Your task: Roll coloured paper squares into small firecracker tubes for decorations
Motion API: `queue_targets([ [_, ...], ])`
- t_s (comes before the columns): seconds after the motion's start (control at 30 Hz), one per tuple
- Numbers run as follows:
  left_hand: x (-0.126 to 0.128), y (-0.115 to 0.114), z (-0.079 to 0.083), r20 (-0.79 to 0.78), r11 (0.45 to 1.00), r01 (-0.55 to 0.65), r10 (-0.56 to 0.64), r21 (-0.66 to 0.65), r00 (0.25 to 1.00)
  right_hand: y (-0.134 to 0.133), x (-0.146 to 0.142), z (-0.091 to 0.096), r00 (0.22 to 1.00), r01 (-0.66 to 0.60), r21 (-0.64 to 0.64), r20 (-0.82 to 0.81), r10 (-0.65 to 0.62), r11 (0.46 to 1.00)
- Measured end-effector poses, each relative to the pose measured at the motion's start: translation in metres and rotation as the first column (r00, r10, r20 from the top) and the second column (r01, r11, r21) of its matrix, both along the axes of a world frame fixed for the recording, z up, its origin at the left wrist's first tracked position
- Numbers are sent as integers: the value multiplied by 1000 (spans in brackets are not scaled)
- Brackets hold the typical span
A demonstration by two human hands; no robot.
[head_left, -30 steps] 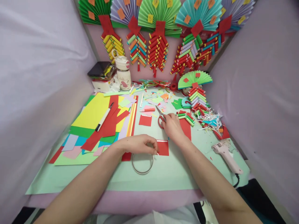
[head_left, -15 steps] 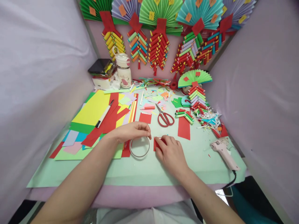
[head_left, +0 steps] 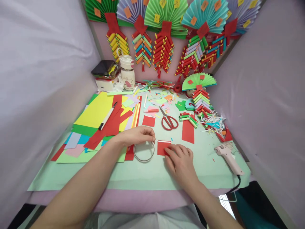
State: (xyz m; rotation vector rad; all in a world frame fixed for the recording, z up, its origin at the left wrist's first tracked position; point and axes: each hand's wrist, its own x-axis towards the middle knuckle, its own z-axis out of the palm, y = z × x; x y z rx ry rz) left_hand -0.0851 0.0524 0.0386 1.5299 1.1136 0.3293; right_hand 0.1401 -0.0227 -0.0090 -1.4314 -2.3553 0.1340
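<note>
My left hand point(head_left: 145, 134) is closed in a pinch on a thin roll of tape point(head_left: 144, 161), whose ring hangs below the fingers just above the tabletop. To its right lies a small red paper square point(head_left: 163, 148) with a white strip along its top edge. My right hand point(head_left: 181, 160) rests at the square's right side, fingers loosely bent and apart, the index fingertip touching its lower right part. A second red square point(head_left: 148, 121) with a white strip lies farther back. Beside that are red-handled scissors point(head_left: 169, 122), blades partly open.
Stacked coloured paper point(head_left: 95, 111) with a pen point(head_left: 107, 118) covers the left. At right are a red strip point(head_left: 188, 130), small paper rolls point(head_left: 188, 119), shreds point(head_left: 213, 122) and a corded glue gun point(head_left: 230, 157). A bottle point(head_left: 128, 74) stands behind; paper firecracker strings point(head_left: 163, 52) hang on the wall.
My right hand has slid right and slightly down, uncovering most of the red square and its white strip. My left hand keeps the tape roll at nearly the same spot.
</note>
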Motion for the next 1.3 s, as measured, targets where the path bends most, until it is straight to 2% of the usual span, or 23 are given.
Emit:
queue_targets([
  [0.17, 9, -6, -3, 24, 999, 27, -28, 21, 999, 1, 2, -1, 997, -55, -29, -60, 53, 998],
  [0.23, 16, -9, -4, 19, 998, 41, -42, 56, 999, 5, 1, 0, 989, -22, -58, -148, 13, 998],
  [0.37, 26, -15, -6, 20, 991, 73, -75, 111, 997, 8, 1, 5, 931, 97, -171, -331, -150, 980],
  [0.53, 33, -19, -10, 20, 987, 76, -80, 142, 997, 10, -3, 10, 867, 80, -309, -448, -219, 948],
  [0.7, 34, -22, -8, -16, 987, 90, -88, 133, 996, 13, -7, 8, 819, 50, -326, -528, -226, 944],
  [0.83, 30, -23, -1, -157, 992, 71, -53, 109, 986, 13, -2, 5, 847, 104, -321, -468, -253, 941],
  [1.0, 29, -23, -1, -377, 983, 149, -100, 105, 921, 11, 4, 3, 922, 172, -339, -276, -272, 925],
  [1.3, 36, -27, -7, -490, 977, 146, -52, 155, 870, 11, 2, 0, 962, 213, -275, -107, -251, 937],
])
